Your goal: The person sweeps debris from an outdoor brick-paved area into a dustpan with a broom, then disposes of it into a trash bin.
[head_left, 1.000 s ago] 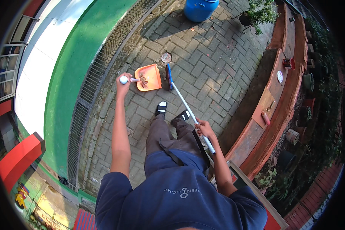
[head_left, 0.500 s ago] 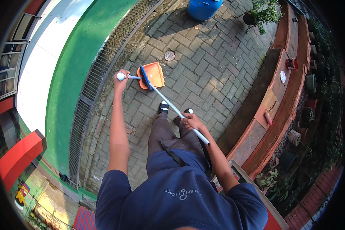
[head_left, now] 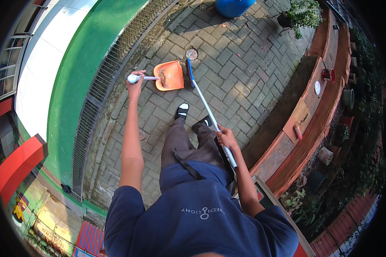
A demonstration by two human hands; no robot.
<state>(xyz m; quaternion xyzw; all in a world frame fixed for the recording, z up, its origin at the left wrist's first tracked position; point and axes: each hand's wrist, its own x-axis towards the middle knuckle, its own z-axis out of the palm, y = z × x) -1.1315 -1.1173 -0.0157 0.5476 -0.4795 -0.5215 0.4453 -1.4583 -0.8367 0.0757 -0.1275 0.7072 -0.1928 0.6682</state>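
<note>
My left hand (head_left: 134,88) is closed round the top of the white handle of an orange long-handled dustpan (head_left: 174,75). The pan rests on the paving, its open side facing right, and a little brown debris (head_left: 162,79) lies inside near the handle. In my right hand (head_left: 226,137) is the pale shaft of a broom (head_left: 207,102), gripped below its upper end. The broom's narrow blue head (head_left: 189,73) stands on the bricks just right of the pan's open edge, apart from it. My feet are close below the pan.
A slotted drain grate (head_left: 99,85) runs along the green wall base on the left. A blue barrel (head_left: 234,6) and potted plant (head_left: 302,18) stand ahead. On the right ledge (head_left: 283,152) lie a paint roller (head_left: 298,131) and red can (head_left: 328,75). A round cover (head_left: 191,54) sits in the paving.
The broom head has moved from over the dustpan to its right side, uncovering debris inside. My right hand has shifted right and slightly down; the dustpan stays nearly in place.
</note>
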